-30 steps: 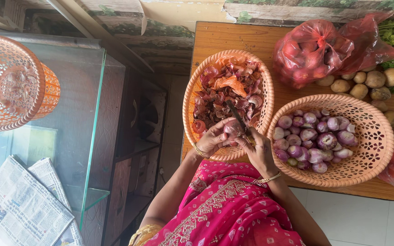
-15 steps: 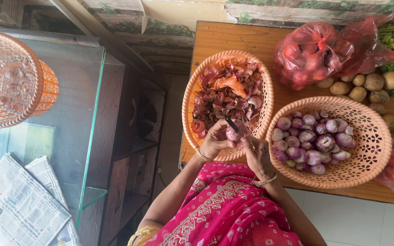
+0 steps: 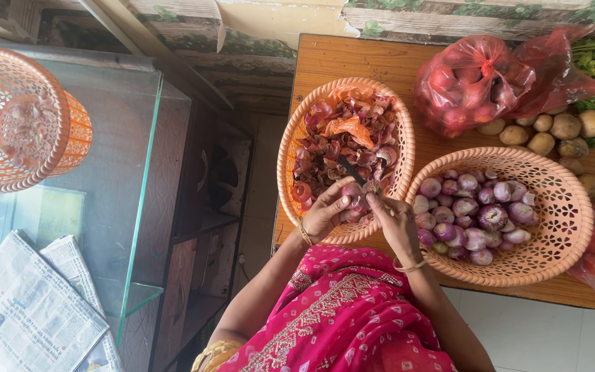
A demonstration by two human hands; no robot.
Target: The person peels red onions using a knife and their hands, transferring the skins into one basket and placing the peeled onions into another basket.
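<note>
Peeling here: my left hand is curled around a small onion over the near rim of the peel basket; right hand is closed on a dark knife, blade pointing away and left. Onion looks light, firm, slick once skinned, so pinch its sides. Its long axis I can't tell. Peeled-onion basket sits just right.

Both hands meet, fingers curled, forearms bent inward.

My hands draw together: the left hand now cups the onion, and the knife tilts upward.
</note>
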